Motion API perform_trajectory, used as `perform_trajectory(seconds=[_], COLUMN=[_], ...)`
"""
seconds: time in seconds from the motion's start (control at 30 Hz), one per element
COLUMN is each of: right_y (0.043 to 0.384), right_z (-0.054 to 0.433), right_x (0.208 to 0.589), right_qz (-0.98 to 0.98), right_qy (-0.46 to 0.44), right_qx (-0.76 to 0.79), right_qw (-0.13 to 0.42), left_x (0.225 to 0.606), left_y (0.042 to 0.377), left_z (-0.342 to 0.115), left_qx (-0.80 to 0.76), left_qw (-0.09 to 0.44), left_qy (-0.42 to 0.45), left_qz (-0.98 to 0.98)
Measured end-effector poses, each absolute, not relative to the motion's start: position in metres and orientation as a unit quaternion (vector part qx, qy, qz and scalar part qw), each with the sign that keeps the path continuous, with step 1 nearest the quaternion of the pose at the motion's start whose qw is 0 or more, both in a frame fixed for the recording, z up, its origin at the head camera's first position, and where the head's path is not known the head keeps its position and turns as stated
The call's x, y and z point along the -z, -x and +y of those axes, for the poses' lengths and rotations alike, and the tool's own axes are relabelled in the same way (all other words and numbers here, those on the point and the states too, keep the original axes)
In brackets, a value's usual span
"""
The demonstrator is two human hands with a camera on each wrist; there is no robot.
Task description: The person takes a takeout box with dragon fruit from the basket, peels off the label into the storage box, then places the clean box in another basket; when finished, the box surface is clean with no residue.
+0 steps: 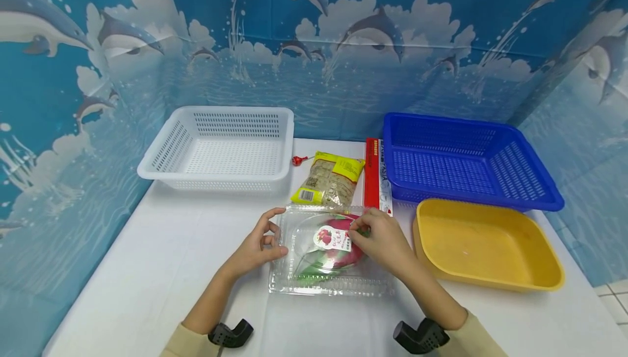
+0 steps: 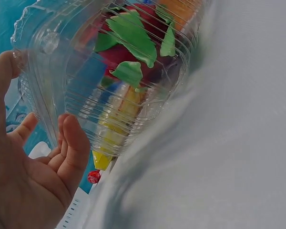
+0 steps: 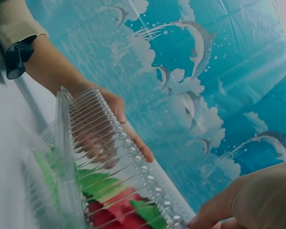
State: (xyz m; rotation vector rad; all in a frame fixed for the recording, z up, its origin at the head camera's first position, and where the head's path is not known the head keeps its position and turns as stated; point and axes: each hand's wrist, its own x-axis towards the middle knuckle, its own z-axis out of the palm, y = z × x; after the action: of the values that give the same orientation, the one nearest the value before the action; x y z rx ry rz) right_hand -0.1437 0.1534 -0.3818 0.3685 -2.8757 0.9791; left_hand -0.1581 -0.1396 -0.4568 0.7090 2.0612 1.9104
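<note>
A clear plastic clamshell box (image 1: 333, 286) lies on the white table with a red and green dragon fruit (image 1: 321, 263) inside. On its lid is a white sticker label (image 1: 335, 238) with red fruit print. My left hand (image 1: 260, 245) holds the box's left edge, thumb in front and index finger at the upper corner. My right hand (image 1: 385, 240) reaches over the lid and pinches the label's right end between thumb and fingertips. In the left wrist view, green leaf-like scales (image 2: 131, 38) show through the ribbed plastic. The label is out of sight in both wrist views.
Behind the box lie a yellow bag of grains (image 1: 328, 180), a red lollipop (image 1: 297, 161) and a red-and-white packet (image 1: 373, 177). A white basket (image 1: 216, 182) stands at back left, a blue basket (image 1: 456, 199) at back right, and a yellow tub (image 1: 490, 280) at right.
</note>
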Motion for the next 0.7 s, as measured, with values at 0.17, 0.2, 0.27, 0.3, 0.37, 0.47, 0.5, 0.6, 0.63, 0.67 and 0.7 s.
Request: perform_trajectory(seconds=[0.17, 0.2, 0.27, 0.3, 0.37, 0.47, 0.5, 0.6, 0.63, 0.67, 0.7], right_y=[0.146, 0.146, 0.147, 0.147, 0.146, 0.144, 0.143, 0.141, 0.141, 0.141, 0.141], right_z=[0.15, 0.149, 0.148, 0.147, 0.146, 0.143, 0.142, 0.141, 0.14, 0.14, 0.139], right_x=[0.376, 0.375, 0.373, 0.373, 0.372, 0.371, 0.371, 0.371, 0.371, 0.371, 0.371], right_qz=[-0.94, -0.94, -0.94, -0.939, -0.939, -0.936, -0.935, -0.931, -0.93, -0.928, -0.926], right_qy=[-0.088, -0.082, -0.071, -0.066, -0.061, -0.058, -0.058, -0.064, -0.065, -0.067, -0.068], right_qx=[-0.329, -0.331, -0.334, -0.336, -0.339, -0.346, -0.349, -0.359, -0.362, -0.367, -0.371], right_qw=[0.002, -0.004, -0.011, -0.012, -0.012, -0.004, -0.002, 0.007, 0.009, 0.01, 0.012], left_x=[0.456, 0.456, 0.456, 0.457, 0.457, 0.457, 0.457, 0.456, 0.456, 0.456, 0.456], left_y=[0.158, 0.158, 0.157, 0.158, 0.158, 0.158, 0.158, 0.158, 0.157, 0.157, 0.157], left_z=[-0.14, -0.14, -0.139, -0.14, -0.14, -0.14, -0.14, -0.14, -0.14, -0.14, -0.141], left_qx=[-0.655, -0.655, -0.655, -0.655, -0.655, -0.656, -0.656, -0.656, -0.656, -0.656, -0.655], left_qw=[0.12, 0.12, 0.121, 0.122, 0.122, 0.123, 0.123, 0.121, 0.121, 0.12, 0.12], left_qy=[-0.245, -0.244, -0.244, -0.245, -0.247, -0.248, -0.249, -0.248, -0.248, -0.248, -0.248], left_qz=[0.705, 0.705, 0.704, 0.704, 0.703, 0.702, 0.702, 0.703, 0.703, 0.703, 0.703])
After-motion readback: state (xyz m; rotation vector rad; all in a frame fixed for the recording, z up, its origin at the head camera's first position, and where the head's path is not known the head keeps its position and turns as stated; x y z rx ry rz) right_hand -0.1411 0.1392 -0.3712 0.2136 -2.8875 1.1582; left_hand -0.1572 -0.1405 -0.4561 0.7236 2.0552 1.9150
